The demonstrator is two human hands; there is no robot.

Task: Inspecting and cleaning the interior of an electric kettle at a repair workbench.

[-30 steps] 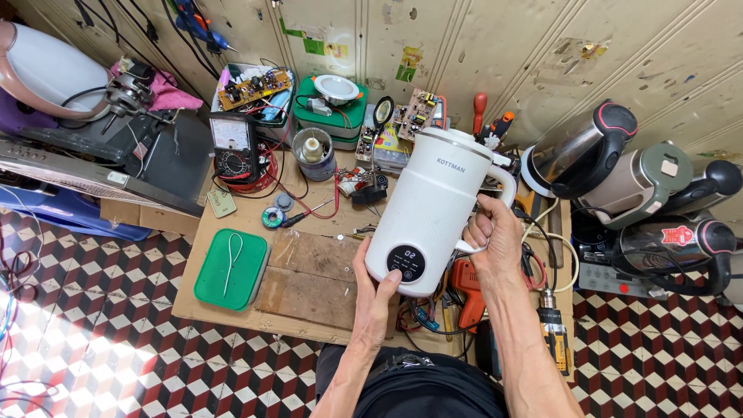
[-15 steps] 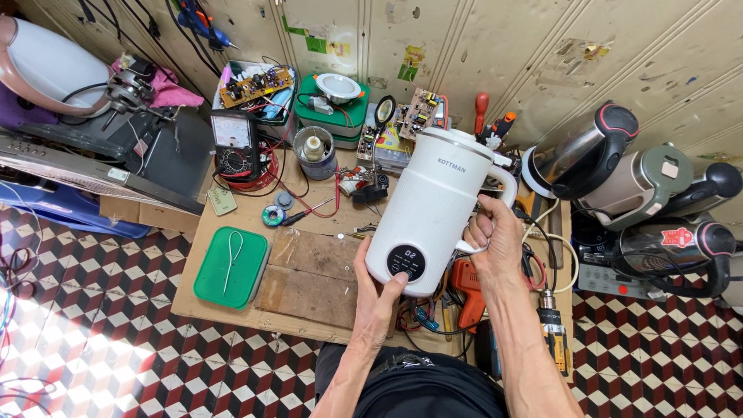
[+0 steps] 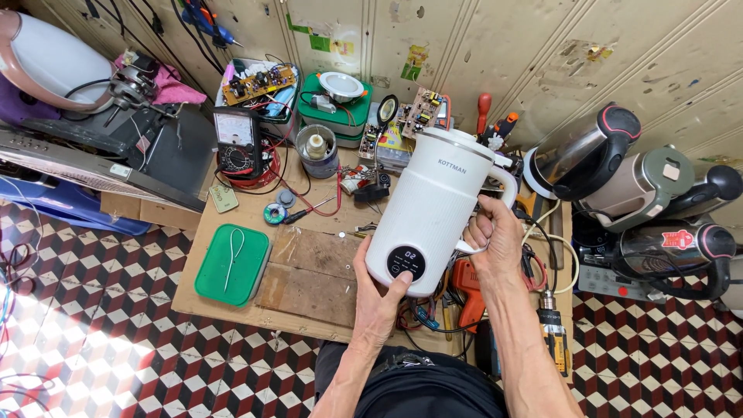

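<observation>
Two hands hold white jug (image 3: 433, 209) unmoved: right hand (image 3: 492, 236) grips handle, left hand (image 3: 378, 290) thumbs panel (image 3: 405, 262).

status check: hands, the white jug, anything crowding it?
Right hand gripping the handle; left hand under the base, thumb beside the round black panel. White blender jug held tilted above the cardboard-topped bench. Orange drill and cables directly beneath.

Cluttered repair corner on a patterned floor

A low brown wooden table (image 3: 232, 298) stands against a stained cream panelled wall (image 3: 542, 54); the red, white and black cube-pattern tiled floor (image 3: 116, 364) catches a bright sunlit patch at lower left.
</observation>
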